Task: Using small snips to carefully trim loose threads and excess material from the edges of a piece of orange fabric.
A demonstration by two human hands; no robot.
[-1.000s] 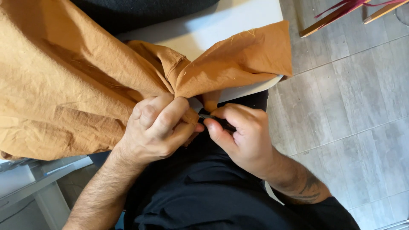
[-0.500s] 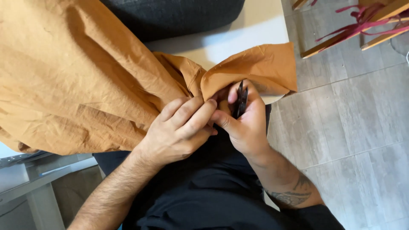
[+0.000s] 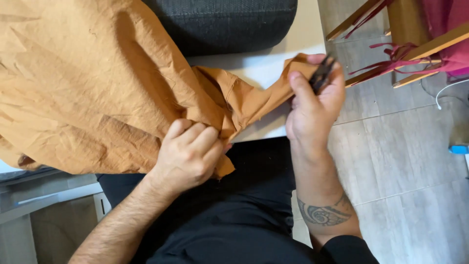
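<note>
A large crumpled orange-brown cloth [image 3: 88, 83] covers the left and middle of the head view, draped over a white table [image 3: 259, 66]. My left hand [image 3: 188, 154] is closed on a bunched fold of the cloth near its lower edge. My right hand [image 3: 312, 105] is raised to the right, holding a small black tool [image 3: 321, 73] and pinching the cloth's far corner, so the fabric stretches between both hands.
A dark grey cushion [image 3: 224, 22] lies at the top behind the table. A wooden chair frame with red fabric [image 3: 420, 41] stands at the top right on the grey plank floor [image 3: 405, 146]. My lap in black clothing [image 3: 234, 215] is below.
My right hand has moved up and to the right, away from my left hand, carrying the black tool and drawing the cloth corner out. My left hand stays clenched on the fabric.
</note>
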